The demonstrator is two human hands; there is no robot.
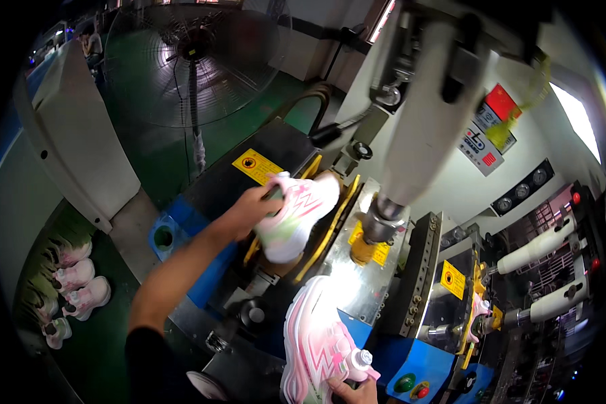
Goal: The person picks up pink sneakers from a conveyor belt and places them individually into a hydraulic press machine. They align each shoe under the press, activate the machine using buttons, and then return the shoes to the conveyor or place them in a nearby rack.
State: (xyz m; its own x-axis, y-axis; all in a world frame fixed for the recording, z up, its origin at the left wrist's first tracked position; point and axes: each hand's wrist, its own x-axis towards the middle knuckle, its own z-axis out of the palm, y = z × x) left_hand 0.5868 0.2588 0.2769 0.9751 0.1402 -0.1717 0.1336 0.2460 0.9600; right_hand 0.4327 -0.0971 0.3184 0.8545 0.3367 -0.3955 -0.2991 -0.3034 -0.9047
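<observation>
My left hand [251, 210] grips a pink, white and pale green sneaker [301, 214] at its collar. That shoe is tilted, its toe near a cushioned slot between two yellow-edged pads [327, 232] on the machine; whether it touches them I cannot tell. At the lower edge, my right hand [358, 392] is closed on a second pink and white sneaker [314, 337], sole turned left and toe pointing away. From its opening sticks a pale round knob [361, 359]. Strong light washes out part of its toe. The fingers under this shoe are mostly hidden.
A thick white press arm [424, 121] with a metal ram [384, 219] stands just right of the left-hand shoe. Several sneakers [87, 297] sit at the lower left. Blue housings carry a green button [405, 383] and a red one [422, 392]. Behind is a large fan [196, 50].
</observation>
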